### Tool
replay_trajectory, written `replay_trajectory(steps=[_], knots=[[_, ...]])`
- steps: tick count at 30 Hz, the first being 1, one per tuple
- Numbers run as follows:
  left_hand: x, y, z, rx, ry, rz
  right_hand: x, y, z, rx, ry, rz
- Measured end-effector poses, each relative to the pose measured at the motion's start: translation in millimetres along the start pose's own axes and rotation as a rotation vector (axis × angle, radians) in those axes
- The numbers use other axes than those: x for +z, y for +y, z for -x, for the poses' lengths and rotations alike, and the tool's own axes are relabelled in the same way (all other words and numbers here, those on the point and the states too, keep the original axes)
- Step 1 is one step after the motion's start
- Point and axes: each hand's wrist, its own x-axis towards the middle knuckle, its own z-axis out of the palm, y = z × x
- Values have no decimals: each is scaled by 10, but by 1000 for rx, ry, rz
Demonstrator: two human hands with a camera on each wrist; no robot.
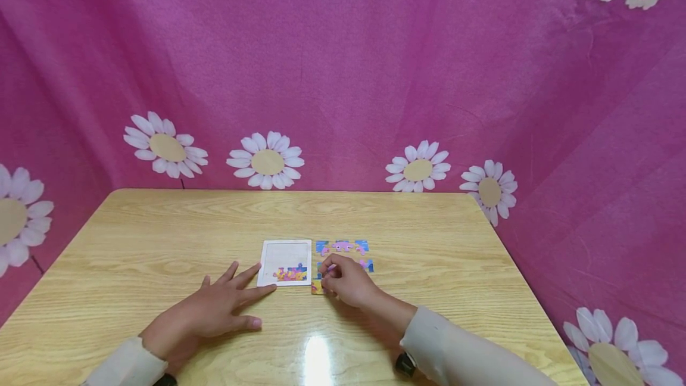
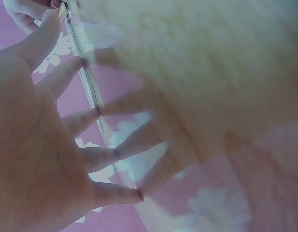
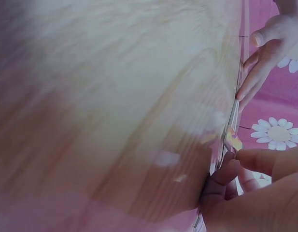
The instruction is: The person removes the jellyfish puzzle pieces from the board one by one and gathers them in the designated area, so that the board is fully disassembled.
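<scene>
A white-framed puzzle tray [image 1: 284,243] lies on the table with several joined pieces [image 1: 292,273] in its lower right part. My left hand [image 1: 220,305] is spread flat, two fingertips touching the tray's left and lower edges; the left wrist view shows the same straight fingers [image 2: 66,77]. Just right of the tray, my right hand [image 1: 348,282] pinches a yellowish puzzle piece [image 3: 234,140] between thumb and finger, the piece tilted up. Around that hand lie loose puzzle pieces, among them a pink one with an eye [image 1: 342,246]. The hand partly hides the pieces beneath it.
The wood-grain table [image 1: 161,219] extends on all sides of the tray. Behind it hangs a pink cloth [image 1: 321,76] with white daisies. A bright reflection shows on the tabletop near the front.
</scene>
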Motion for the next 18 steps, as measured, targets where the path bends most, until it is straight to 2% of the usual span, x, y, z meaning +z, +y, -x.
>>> replay_trajectory(steps=[7, 18], knots=[[-2, 7, 5, -10, -10, 10, -62, 46, 45, 1, 20, 66], [-10, 21, 9, -9, -8, 17, -72, 72, 78, -61, 17, 172]])
